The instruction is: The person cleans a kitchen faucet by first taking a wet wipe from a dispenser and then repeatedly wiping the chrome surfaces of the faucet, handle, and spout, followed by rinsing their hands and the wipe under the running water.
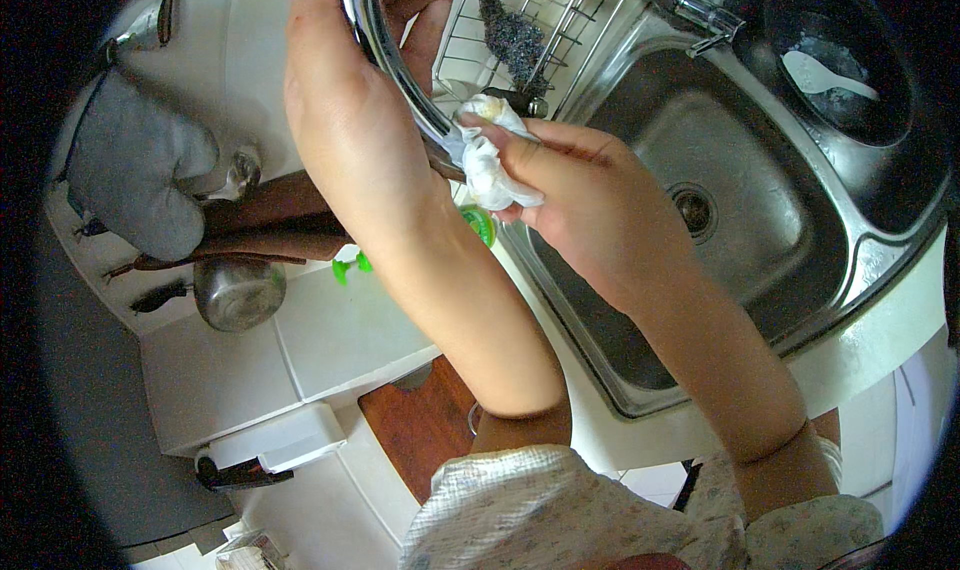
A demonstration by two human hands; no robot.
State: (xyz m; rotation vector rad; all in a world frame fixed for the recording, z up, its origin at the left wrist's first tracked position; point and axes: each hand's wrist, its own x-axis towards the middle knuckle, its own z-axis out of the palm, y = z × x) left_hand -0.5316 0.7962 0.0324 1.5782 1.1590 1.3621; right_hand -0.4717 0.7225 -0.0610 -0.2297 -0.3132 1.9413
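My left hand grips a curved chrome rim, most likely of a lid or pan. Much of that object lies beyond the top edge of the view. Crumpled white tissue or thin cloth is pinched in my right hand and pressed against the rim's lower end. Both hands are raised to the left of a stainless steel sink basin. A wire rack stands just behind them, with a dark metal scourer on its wires.
A chrome faucet reaches over the sink. In the far basin sits a dark bowl with a white spoon. A grey oven mitt and a saucepan hang at left. A brown wooden board is beside my left arm.
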